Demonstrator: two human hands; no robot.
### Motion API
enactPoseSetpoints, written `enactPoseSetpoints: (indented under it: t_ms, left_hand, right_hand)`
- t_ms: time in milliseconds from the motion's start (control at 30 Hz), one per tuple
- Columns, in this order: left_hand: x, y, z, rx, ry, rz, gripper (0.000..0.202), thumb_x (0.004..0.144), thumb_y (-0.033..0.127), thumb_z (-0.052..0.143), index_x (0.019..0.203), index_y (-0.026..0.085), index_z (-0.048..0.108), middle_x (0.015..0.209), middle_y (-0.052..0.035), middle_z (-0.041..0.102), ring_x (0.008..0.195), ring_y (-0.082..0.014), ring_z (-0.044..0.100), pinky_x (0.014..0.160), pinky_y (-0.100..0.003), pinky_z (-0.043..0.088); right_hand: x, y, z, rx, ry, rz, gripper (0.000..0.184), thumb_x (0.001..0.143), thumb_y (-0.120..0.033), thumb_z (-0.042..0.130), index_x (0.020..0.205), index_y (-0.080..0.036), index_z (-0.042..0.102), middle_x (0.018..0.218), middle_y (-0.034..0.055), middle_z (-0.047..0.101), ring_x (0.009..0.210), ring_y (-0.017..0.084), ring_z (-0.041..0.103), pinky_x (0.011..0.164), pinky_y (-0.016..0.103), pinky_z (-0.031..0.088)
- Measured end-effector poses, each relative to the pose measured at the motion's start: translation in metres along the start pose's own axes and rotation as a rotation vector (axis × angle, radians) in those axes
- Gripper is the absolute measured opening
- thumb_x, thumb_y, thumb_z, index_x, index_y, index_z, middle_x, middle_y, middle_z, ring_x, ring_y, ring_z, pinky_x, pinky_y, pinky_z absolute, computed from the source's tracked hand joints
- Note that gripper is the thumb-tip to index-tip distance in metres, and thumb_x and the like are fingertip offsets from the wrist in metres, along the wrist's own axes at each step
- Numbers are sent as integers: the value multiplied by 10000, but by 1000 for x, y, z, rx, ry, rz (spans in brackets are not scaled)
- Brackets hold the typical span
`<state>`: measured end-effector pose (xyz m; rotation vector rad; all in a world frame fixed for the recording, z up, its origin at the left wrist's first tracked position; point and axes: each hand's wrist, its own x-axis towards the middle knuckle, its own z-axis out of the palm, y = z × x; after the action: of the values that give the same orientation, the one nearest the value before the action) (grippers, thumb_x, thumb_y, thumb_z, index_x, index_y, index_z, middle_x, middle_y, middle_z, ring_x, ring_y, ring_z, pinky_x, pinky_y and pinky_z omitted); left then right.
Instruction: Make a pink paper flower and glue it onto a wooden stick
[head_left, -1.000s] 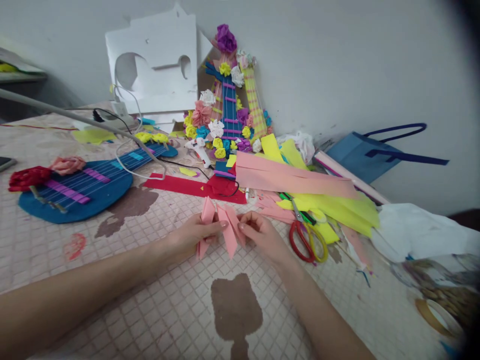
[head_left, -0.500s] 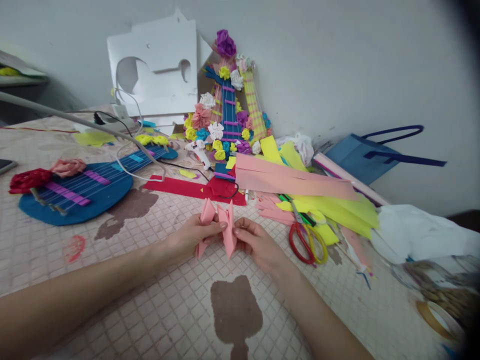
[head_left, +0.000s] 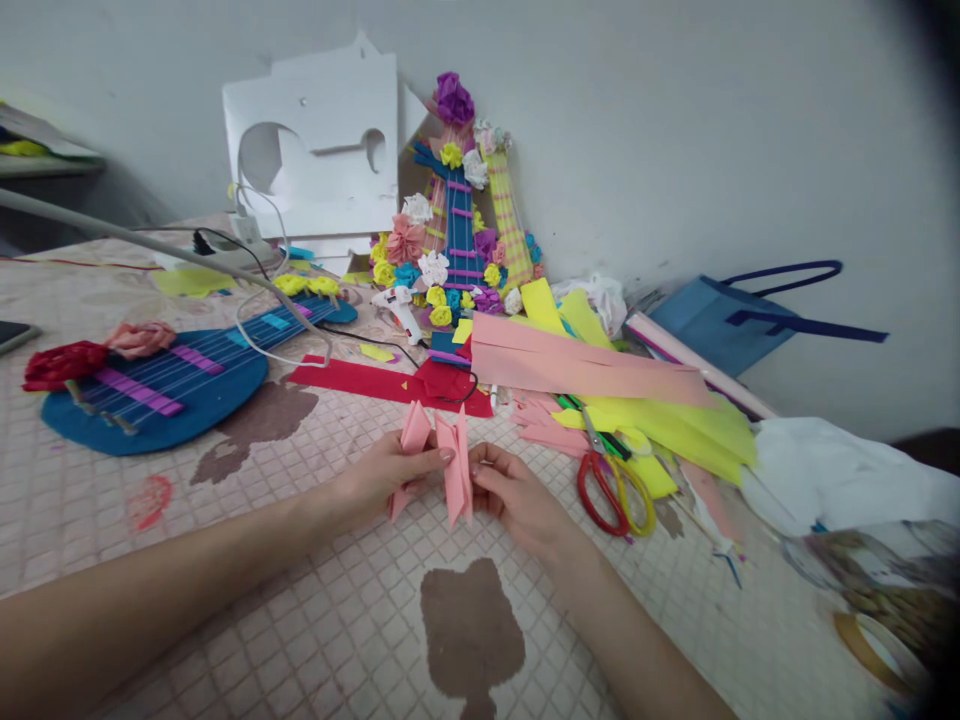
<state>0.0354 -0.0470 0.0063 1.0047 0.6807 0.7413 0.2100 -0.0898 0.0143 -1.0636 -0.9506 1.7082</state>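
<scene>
Folded pink crepe paper (head_left: 455,480) stands upright between my two hands over the table's middle. My left hand (head_left: 401,468) is closed around its left part, thumb pressed on the front near the centre. On the other side, my right hand (head_left: 506,490) pinches the paper's right edge between thumb and fingers. Pleats fan out at the top and bottom; some folds are hidden behind the left fingers. Just beyond the hands lies a red paper strip (head_left: 352,383). Scissors with red and yellow handles (head_left: 611,492) rest right of my right hand.
A blue cardboard guitar (head_left: 161,400) with paper roses lies left. Behind are a glue gun (head_left: 401,312), flower-covered guitars (head_left: 461,230) and a white foam board (head_left: 315,150). Pink sheets (head_left: 585,360), yellow paper (head_left: 675,425), a blue bag (head_left: 727,325) and a tape roll (head_left: 877,650) occupy the right.
The pink paper's right-hand folds have shifted slightly and look a little more turned and pressed together. Both hands keep their hold. The view has tilted a little.
</scene>
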Motion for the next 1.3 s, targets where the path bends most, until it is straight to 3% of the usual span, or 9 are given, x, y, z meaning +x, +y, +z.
enactPoseSetpoints:
  t_ms: [200, 400, 533, 733, 1000, 1100, 1300]
  left_hand:
    - [-1, 2, 2, 11, -59, 1, 217, 769, 331, 686, 746, 141, 584, 604, 29, 482, 473, -42, 308, 442, -193, 196]
    - [0, 5, 0, 46, 20, -20, 251, 731, 343, 715, 732, 134, 576, 535, 52, 437, 442, -43, 318, 404, -182, 215]
    - [3, 4, -2, 43, 68, -42, 285, 698, 355, 738, 761, 124, 584, 554, 55, 442, 437, -33, 305, 391, -171, 219]
    - [4, 5, -4, 1, 106, -63, 317, 668, 344, 763, 814, 117, 597, 593, 47, 457, 436, -23, 295, 390, -167, 212]
    - [4, 6, -2, 23, 95, -39, 288, 650, 334, 777, 725, 120, 600, 543, 56, 443, 424, -22, 302, 376, -162, 218]
    - [4, 4, -1, 22, 98, -30, 296, 649, 345, 776, 718, 117, 600, 535, 62, 421, 418, -17, 279, 371, -160, 200]
    - [4, 4, -1, 35, 80, 3, 291, 645, 346, 770, 753, 117, 627, 645, 21, 536, 437, -14, 311, 379, -162, 203]
  right_hand:
    - [0, -1, 3, -20, -29, 33, 256, 709, -355, 682, 774, -205, 486, 631, -29, 588, 544, 123, 571, 515, 254, 479]
    - [-1, -3, 3, -68, 48, 10, 288, 685, -373, 701, 756, -198, 484, 591, -48, 562, 474, 84, 510, 468, 209, 412]
    - [1, -1, -2, -158, 135, -130, 282, 697, -374, 708, 799, -206, 507, 630, -58, 535, 499, 74, 482, 456, 192, 367]
    - [4, 0, -8, -473, 290, -384, 247, 769, -325, 634, 966, -198, 557, 762, -1, 605, 619, 116, 530, 546, 238, 431]
    - [5, 2, 1, -523, 252, -385, 119, 784, -299, 586, 775, -191, 536, 647, -39, 527, 485, 82, 451, 461, 220, 368]
    - [6, 5, 2, -510, 236, -409, 112, 777, -290, 589, 801, -197, 531, 718, -23, 544, 569, 98, 501, 521, 229, 412]
    - [3, 0, 7, -627, 252, -594, 101, 806, -288, 563, 871, -210, 560, 901, 30, 566, 825, 152, 555, 677, 269, 459]
